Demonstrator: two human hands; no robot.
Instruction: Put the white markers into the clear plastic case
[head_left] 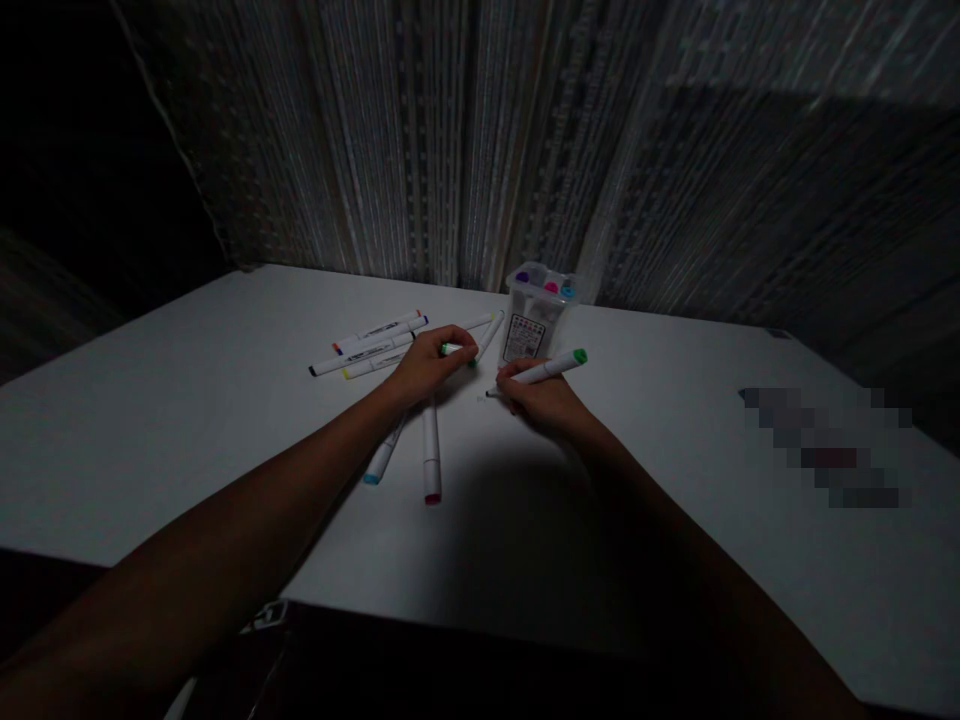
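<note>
My right hand (531,388) is closed round a white marker (551,367) with a green end. The marker slants, its bare dark tip down at the white tabletop beside a few tiny faint marks (481,399). To its left, my left hand (439,358) has its fingers bent round a short white marker cap (451,350) with green on it, partly hidden by the fingers. Just behind my right hand stands a clear plastic marker case (531,318) with a printed label. Purple, pink and blue marker ends show at its top.
Several capped white markers (373,352) lie left of my left hand. A red-ended marker (431,455) and a blue-ended marker (384,455) lie nearer me. A string curtain (450,150) hangs behind the white table (225,400). A blurred-out item (825,450) is at right.
</note>
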